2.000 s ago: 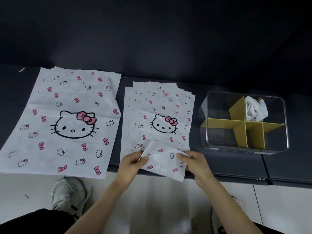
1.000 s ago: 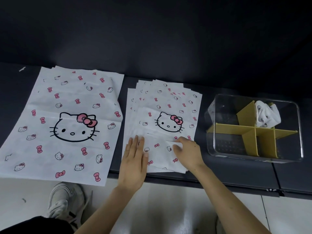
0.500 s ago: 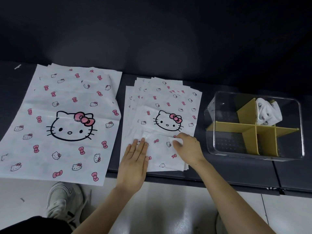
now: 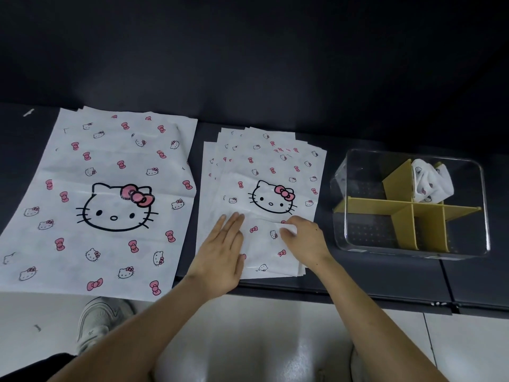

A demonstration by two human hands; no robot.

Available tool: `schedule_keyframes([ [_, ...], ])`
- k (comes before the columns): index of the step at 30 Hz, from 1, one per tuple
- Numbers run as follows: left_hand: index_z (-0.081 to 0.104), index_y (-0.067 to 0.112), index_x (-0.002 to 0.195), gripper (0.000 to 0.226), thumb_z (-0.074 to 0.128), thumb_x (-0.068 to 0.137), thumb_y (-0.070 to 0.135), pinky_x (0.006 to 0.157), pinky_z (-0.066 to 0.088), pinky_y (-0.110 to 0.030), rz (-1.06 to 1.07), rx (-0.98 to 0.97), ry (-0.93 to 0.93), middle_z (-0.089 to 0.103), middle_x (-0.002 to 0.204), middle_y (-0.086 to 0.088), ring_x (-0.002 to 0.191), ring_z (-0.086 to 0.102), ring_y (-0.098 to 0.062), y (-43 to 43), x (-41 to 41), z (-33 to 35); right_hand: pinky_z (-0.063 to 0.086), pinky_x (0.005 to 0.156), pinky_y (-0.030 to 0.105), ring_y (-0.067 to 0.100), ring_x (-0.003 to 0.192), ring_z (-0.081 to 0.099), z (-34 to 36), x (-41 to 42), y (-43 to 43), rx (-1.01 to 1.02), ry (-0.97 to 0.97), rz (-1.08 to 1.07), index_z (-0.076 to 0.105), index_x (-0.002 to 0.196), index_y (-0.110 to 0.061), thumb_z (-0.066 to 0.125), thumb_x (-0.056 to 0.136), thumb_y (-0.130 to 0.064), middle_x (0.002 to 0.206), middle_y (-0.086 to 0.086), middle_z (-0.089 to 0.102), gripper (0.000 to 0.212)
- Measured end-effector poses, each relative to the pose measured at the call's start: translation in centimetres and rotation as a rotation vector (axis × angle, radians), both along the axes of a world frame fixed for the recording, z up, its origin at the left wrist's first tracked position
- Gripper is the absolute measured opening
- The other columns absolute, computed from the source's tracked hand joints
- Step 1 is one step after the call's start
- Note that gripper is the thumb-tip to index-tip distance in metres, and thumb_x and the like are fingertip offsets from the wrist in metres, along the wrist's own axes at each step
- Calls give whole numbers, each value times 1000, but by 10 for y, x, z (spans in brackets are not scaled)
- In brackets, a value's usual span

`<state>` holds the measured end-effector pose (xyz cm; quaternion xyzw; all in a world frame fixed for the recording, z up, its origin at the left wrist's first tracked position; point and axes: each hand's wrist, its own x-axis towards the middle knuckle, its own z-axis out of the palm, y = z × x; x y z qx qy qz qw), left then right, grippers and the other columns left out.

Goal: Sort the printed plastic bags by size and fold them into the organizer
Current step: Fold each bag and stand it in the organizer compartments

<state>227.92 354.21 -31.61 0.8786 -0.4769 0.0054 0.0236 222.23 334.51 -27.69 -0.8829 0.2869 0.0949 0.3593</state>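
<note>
A dark tabletop runs left to right before a plain dark wall, with a small white scrap lying at its far left corner. Below the near edge, glossy pale floor tiles reflect light beside a white sneaker and a black trouser leg at near left.

light: dim | glare: sheen on floor, organizer rim | edges: wide-angle bend | focus: sharp
</note>
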Motion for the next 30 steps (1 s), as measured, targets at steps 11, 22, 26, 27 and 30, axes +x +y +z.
schedule_keyframes([
  [11,27,8,148,59,14,100,40,115,16,-49,12,-53,125,22,155,-17,145,17,-28,7,0,-13,38,100,44,34,113,59,-18,-18,46,-554,-243,193,61,124,-11,38,90,-26,123,13,63,44],
  [22,27,7,148,63,8,100,43,113,19,-52,-13,37,109,22,154,-19,145,16,-31,5,3,-14,-4,117,50,21,148,1,-18,-61,20,-438,112,331,6,152,-22,-28,79,-65,160,-2,4,91],
  [26,29,6,147,63,8,100,42,112,20,-53,-18,65,108,25,153,-20,143,20,-33,6,3,-12,19,114,50,33,139,31,5,-35,15,-434,11,188,31,148,-18,-3,88,-65,153,10,31,83],
  [27,30,6,146,63,8,100,42,111,21,-53,-22,68,108,26,153,-20,143,22,-33,6,4,-11,30,109,49,35,130,42,4,-31,11,-473,-35,187,41,143,-13,24,95,-54,145,12,43,65],
  [30,34,6,145,62,10,100,43,111,20,-54,-68,68,87,31,151,-19,141,27,-32,8,9,-9,38,101,35,26,122,43,6,-20,0,-355,104,275,42,140,-16,59,88,-33,135,4,45,57],
])
